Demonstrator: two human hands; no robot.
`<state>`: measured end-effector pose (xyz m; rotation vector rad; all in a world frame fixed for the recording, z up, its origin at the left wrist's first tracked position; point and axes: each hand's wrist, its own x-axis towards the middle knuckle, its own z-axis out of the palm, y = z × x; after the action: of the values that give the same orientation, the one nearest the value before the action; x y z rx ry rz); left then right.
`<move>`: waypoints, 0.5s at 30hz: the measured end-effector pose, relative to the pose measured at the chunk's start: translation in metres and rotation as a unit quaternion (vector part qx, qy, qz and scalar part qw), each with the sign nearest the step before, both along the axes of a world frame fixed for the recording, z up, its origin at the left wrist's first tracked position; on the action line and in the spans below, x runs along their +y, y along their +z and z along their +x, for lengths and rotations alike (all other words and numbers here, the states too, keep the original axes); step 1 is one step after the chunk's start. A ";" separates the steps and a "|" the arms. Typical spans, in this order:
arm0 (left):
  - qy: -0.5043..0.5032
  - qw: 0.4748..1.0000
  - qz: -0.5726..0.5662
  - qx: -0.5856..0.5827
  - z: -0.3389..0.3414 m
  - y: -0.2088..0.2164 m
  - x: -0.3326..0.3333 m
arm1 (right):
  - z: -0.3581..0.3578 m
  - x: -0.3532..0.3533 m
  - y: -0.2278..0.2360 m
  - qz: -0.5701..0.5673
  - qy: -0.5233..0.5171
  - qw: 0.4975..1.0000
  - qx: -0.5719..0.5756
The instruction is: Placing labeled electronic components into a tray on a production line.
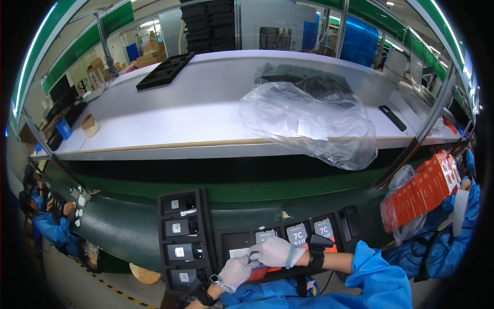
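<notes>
Both my hands wear thin white gloves and meet over a black foam tray (224, 239) at the near edge of the bench. My left hand (234, 273) has its fingers bent and closed against the fingers of my right hand (272, 252). Whatever is pinched between them is too small to make out. Beneath and behind the hands, the tray's slots hold several phones with grey and orange printed faces, one phone (297, 234) showing plainly. A white label (239, 253) lies beside the hands. To the left, another black tray (202, 226) holds several dark phones (184, 251), camera side up.
A white shelf (180, 108) spans the back, bearing a crumpled clear plastic bag (309, 118), a black tray (165, 71), a tape roll (89, 126) and a dark phone-shaped object (392, 118). Orange boxes (419, 190) stand at right by a person in blue. Another person works far left.
</notes>
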<state>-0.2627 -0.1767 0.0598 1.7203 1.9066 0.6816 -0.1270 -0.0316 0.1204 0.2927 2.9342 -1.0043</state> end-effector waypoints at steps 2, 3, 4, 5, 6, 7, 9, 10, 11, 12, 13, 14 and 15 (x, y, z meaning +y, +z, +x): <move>-0.004 1.000 0.020 -0.003 -0.008 -0.009 -0.001 | -0.004 0.000 -0.003 0.004 -0.014 1.000 -0.028; 0.017 1.000 0.018 -0.001 -0.010 -0.001 0.001 | -0.005 0.002 -0.002 0.007 -0.013 0.999 -0.029; 0.039 0.999 0.015 0.001 -0.013 0.003 0.001 | -0.006 0.005 -0.001 -0.014 -0.048 0.998 0.024; 0.062 0.998 -0.006 -0.004 -0.020 -0.005 0.003 | -0.007 0.007 0.000 -0.034 -0.082 0.993 0.076; 0.083 0.994 -0.038 0.053 -0.028 0.001 0.006 | -0.007 0.009 0.001 -0.034 -0.080 0.993 0.078; 0.144 0.988 -0.047 -0.030 -0.032 0.008 0.004 | -0.003 0.012 0.002 -0.051 -0.126 0.984 0.112; 0.205 0.973 -0.035 -0.103 -0.041 0.007 0.002 | 0.005 0.017 0.005 -0.170 -0.213 0.958 0.086; 0.214 0.971 -0.035 -0.099 -0.047 -0.019 -0.003 | 0.007 0.018 0.000 -0.167 -0.221 0.956 0.099; 0.179 0.983 -0.031 -0.022 -0.052 -0.051 -0.008 | 0.011 0.018 -0.005 -0.186 -0.222 0.954 0.081; 0.135 0.989 -0.027 0.054 -0.055 -0.065 -0.007 | 0.018 0.019 -0.009 -0.203 -0.230 0.950 0.063; 0.039 0.984 -0.016 0.175 -0.050 -0.059 -0.006 | 0.022 0.019 -0.018 -0.204 -0.226 0.950 0.064; 0.113 0.987 -0.101 0.048 -0.042 -0.053 -0.003 | 0.025 0.018 -0.028 -0.186 -0.222 0.955 0.065; 0.169 0.984 -0.050 0.036 -0.037 -0.055 -0.003 | 0.027 0.018 -0.036 -0.168 -0.221 0.959 0.067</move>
<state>-0.2996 -0.1794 0.0051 1.3902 2.2700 0.6375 -0.1003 -0.0131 0.0845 0.9239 2.7949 -1.6051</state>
